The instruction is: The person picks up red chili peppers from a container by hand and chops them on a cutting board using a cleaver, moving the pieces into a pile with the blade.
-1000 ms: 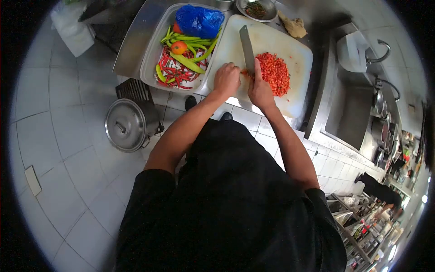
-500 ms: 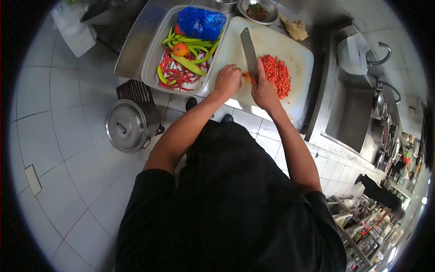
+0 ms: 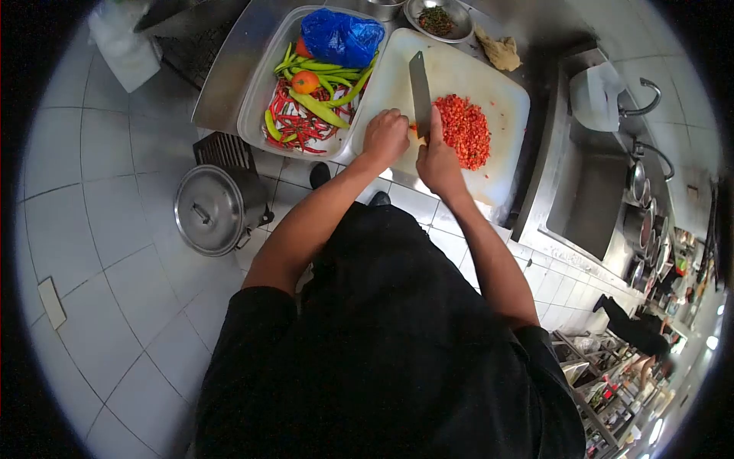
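My right hand [image 3: 441,159] is wrapped round the handle of a broad-bladed kitchen knife [image 3: 420,90], its index finger stretched along the blade. The blade points away from me over a white cutting board [image 3: 501,96]. To its left, my left hand [image 3: 387,136] is curled closed on the board's near left part. Orange-red bits of chili [image 3: 413,127] show between its fingertips and the blade; the rest of what it grips is hidden. A heap of chopped red chilies [image 3: 465,131] lies right of the knife.
Left of the board, a plastic tub [image 3: 246,115] holds red chilies, long green peppers [image 3: 321,109], a tomato [image 3: 305,82] and a blue bag [image 3: 342,38]. Behind stand a metal bowl [image 3: 461,29] and a crumpled cloth [image 3: 498,50]. A sink [image 3: 585,191] is right; a lidded pot [image 3: 206,210] stands left.
The knife and my right hand have shifted slightly left, closer to my left hand. My left hand stays nearly in place. A distant person at the right has changed posture.
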`<state>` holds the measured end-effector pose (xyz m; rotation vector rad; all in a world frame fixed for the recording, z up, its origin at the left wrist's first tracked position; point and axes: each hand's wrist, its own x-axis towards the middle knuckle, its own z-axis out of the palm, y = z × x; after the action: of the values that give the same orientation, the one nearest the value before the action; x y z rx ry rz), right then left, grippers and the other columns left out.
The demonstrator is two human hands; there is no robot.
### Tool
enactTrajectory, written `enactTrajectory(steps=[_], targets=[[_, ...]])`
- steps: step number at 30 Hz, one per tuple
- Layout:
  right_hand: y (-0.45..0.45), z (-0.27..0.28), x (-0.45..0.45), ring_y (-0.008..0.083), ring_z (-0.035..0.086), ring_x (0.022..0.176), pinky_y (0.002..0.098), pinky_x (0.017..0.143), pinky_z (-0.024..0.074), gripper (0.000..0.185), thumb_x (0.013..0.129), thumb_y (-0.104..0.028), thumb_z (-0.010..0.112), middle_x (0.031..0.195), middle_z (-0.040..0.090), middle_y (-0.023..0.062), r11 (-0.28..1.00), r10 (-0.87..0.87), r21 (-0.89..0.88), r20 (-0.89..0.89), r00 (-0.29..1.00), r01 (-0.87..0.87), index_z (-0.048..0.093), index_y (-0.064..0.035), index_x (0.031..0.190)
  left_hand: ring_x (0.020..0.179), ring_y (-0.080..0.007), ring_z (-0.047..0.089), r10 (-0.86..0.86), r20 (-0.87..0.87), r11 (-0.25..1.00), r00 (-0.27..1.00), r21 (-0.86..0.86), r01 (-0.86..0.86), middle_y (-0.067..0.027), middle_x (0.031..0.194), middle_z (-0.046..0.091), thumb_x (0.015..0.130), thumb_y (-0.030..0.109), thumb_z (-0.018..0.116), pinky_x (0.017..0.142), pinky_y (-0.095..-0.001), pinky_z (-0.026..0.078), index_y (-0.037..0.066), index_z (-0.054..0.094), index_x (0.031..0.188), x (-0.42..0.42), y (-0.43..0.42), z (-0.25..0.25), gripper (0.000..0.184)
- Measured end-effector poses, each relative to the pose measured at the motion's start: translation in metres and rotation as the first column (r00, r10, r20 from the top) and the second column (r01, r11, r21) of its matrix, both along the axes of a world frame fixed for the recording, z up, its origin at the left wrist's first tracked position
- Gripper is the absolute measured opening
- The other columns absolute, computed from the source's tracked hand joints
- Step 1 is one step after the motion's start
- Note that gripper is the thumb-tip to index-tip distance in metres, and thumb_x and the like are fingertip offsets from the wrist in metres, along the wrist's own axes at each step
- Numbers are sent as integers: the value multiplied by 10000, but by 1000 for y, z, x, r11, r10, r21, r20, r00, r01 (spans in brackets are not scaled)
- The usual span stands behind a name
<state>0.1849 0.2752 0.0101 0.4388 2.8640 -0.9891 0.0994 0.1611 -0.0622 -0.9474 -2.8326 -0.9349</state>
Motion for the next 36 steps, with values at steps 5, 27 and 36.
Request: enactTrajectory(steps=[5,27,36], targets=[[2,-25,-2,502,661,756,566,720,516,804,911,-42,485,956,669,343,1000,-1,-15,-26,1000,0,65,-114,1592,895,-336,643,11,-46,1000,999,26,-10,-165,857,647,699,39,656,814,-450,530,13,697,738,0,0,-3,62],[-13,-23,-6,502,667,829,561,759,527,826,894,-15,492,1065,675,317,998,-56,-29,-21,998,56,55,-117,1587,876,-380,621,-27,-15,998,1000,61,28,-179,845,619,771,42,620,795,-481,506,5,670,783,-2,-5,1,63],[-7,-32,3,449,644,609,540,573,500,893,847,-17,494,693,641,287,995,-89,-47,-98,991,84,38,-142,1604,888,-385,626,96,63,946,993,306,-111,-184,882,647,842,91,616,799,-489,506,26,663,809,-46,36,75,87]])
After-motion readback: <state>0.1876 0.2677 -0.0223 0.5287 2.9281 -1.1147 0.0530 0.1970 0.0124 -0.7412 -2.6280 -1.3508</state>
